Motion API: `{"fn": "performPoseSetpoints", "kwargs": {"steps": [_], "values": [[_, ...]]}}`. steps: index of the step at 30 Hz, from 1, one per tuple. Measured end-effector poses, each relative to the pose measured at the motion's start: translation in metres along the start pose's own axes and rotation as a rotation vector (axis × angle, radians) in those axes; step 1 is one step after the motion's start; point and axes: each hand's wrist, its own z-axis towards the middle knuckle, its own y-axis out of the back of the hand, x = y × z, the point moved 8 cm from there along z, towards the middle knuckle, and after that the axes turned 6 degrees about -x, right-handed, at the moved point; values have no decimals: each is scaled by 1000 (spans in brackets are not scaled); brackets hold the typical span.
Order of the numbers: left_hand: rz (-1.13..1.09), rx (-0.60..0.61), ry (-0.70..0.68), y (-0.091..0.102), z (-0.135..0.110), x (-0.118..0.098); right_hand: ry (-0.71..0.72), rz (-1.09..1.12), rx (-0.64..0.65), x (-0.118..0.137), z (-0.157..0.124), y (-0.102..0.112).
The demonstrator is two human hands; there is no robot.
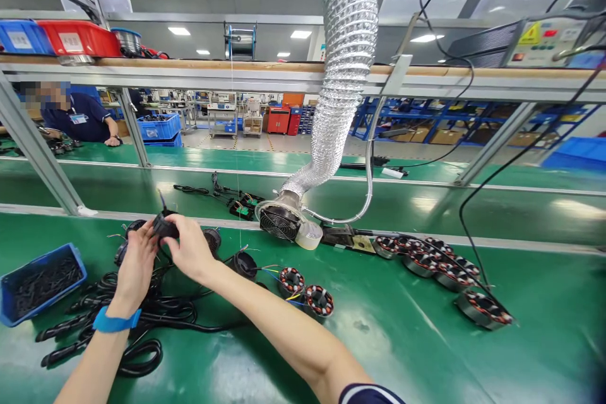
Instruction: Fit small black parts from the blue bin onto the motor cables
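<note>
Container of blue plastic [5,306] sits on the green bench [392,328] at far left, tilted in view, and many small dark pieces lie in it. Above it, a red bin [100,41] stands on the shelf; its inside I cannot see. Next comes the left hand [137,259]: its fingers are nearly straight and close together, with the tips at the left side of a black part [165,227]; whether they grip it, I cannot tell. Farther behind, a blue crate [158,131] holds dark items. The black part is raised above the black cables [177,323], between the fingertips of both hands, and a thin wire stands up from it. The right hand [189,249] has its fingers bent, and thumb and forefinger are closed on the right side of this part. Further right, two wound copper rings [318,302] rest on the bench.
</note>
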Motion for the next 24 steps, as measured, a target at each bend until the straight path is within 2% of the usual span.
{"fn": "performPoseSetpoints", "kwargs": {"steps": [3, 5, 7, 10, 13, 15, 16, 18, 19, 20, 21, 22, 24], "values": [[3, 21, -65, 0, -25, -16, 110, 103, -39, 34, -14, 14], [95, -10, -60, 9, -38, -10, 66, 202, -95, 44, -23, 26], [224, 23, -61, 14, -51, 4, 13, 245, -110, 46, -31, 35], [487, 152, -142, 16, -69, 20, 66, 218, -80, 47, -42, 42], [636, 252, -149, 19, -75, 18, 76, 190, -66, 34, -53, 45], [730, 289, -165, 26, -61, -1, 17, 169, -37, 20, -61, 42], [853, 238, -209, 37, -48, -17, -16, 152, -13, 14, -66, 40], [1102, -56, -276, 76, -11, -58, -45, 94, 48, 6, -74, 33], [1311, -195, -252, 99, 9, -74, -41, 55, 78, 5, -77, 30], [1513, -286, -191, 121, 28, -86, -30, 20, 105, 5, -80, 28], [1718, -311, -128, 141, 46, -92, -20, -7, 128, 6, -82, 25], [1879, -274, -46, 159, 64, -93, -14, -18, 144, 8, -83, 23], [1965, -158, 121, 192, 91, -82, -19, 2, 140, 11, -85, 22]]}}
